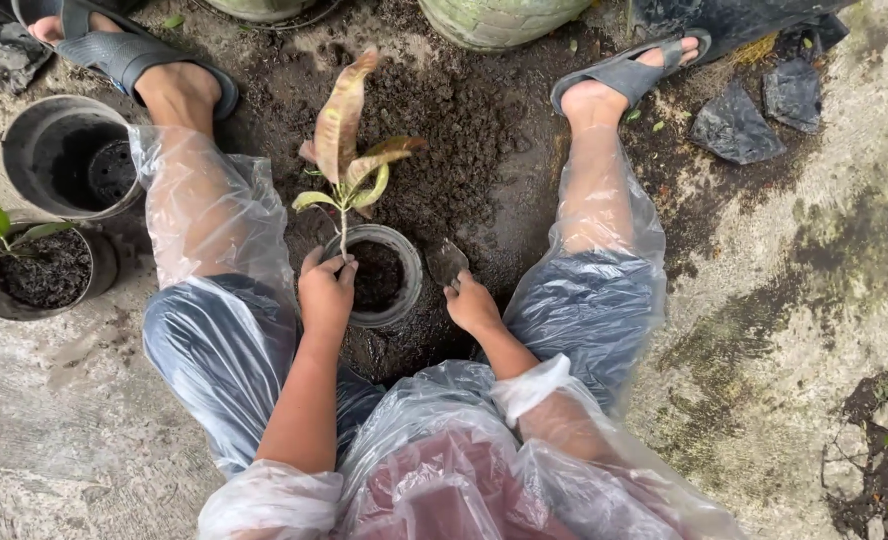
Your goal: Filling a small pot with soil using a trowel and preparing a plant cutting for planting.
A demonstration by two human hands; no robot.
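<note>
A small black pot [408,285] with dark soil in it stands on the ground between my legs. A young plant [348,160] with reddish and yellow-green leaves rises from it on a thin stem. My left hand [326,290] pinches the stem at the pot's left rim. Just right of the pot, my right hand [471,302] grips a small soil-caked trowel [447,262], blade pointing up and away from me. I wear a clear plastic raincoat over blue trousers and grey sandals.
A heap of dark soil [444,150] lies beyond the pot. At the left stand an empty black pot [34,140] and a soil-filled pot with a green seedling [4,228]. Big woven planters [494,20] sit at the top. Black plastic scraps [734,125] lie right.
</note>
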